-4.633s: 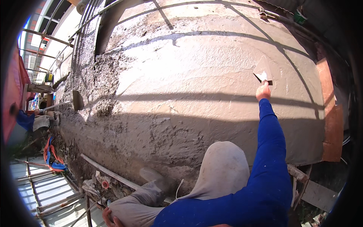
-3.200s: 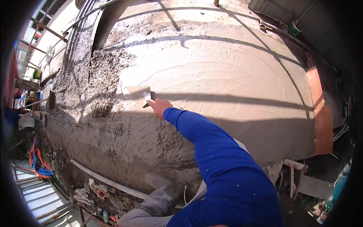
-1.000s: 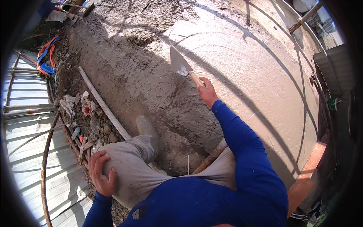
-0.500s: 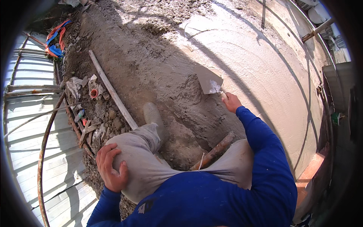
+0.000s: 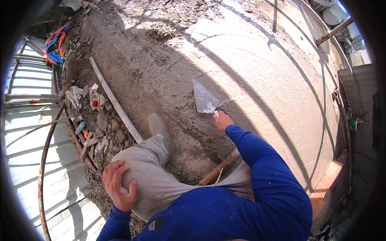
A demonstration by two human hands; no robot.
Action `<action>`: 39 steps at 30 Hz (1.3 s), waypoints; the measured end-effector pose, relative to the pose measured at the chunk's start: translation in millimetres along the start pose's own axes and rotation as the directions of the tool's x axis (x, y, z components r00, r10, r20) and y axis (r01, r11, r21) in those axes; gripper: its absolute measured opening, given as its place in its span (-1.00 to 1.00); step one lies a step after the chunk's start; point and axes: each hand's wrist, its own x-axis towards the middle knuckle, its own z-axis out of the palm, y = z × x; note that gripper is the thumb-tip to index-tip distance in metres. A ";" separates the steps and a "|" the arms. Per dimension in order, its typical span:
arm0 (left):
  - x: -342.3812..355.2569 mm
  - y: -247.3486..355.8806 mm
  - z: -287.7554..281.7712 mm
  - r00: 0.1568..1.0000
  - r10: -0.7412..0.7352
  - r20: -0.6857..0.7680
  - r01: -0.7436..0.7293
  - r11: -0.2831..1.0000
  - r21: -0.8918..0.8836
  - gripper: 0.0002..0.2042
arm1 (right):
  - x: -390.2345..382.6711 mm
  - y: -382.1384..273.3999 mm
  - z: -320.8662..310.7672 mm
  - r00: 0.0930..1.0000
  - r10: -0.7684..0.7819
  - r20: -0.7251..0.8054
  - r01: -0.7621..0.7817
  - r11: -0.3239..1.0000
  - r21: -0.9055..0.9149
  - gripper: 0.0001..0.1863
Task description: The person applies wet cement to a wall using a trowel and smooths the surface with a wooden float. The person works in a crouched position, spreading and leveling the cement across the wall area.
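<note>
No text can be read; the blue shirt (image 5: 209, 213) bears a small unreadable mark (image 5: 153, 224).

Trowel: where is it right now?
In the head view, the trowel is just above and right of the picture's centre, its handle in the person's right grip, with the muddy boot to its lower left.

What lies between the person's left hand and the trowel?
Head view shows the bent left leg, muddy boot, then rough grey surface before the trowel.
</note>
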 end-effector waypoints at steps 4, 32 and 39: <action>-3.3 0.3 1.2 1.000 0.020 -0.019 -0.020 1.000 0.018 -0.63 | -26.9 -2.4 -31.2 0.983 -0.099 0.157 0.133 0.965 -0.226 -0.59; -29.2 6.2 -0.3 0.998 -0.027 -0.053 0.029 0.999 0.038 -0.62 | 19.4 -6.5 -117.7 0.990 -0.118 -0.074 0.074 0.896 -0.437 -0.64; -34.4 2.6 -5.9 0.995 -0.058 -0.081 0.059 0.998 0.014 -0.64 | 13.4 -34.6 -100.6 0.964 -0.235 0.124 0.263 0.773 -0.578 -0.63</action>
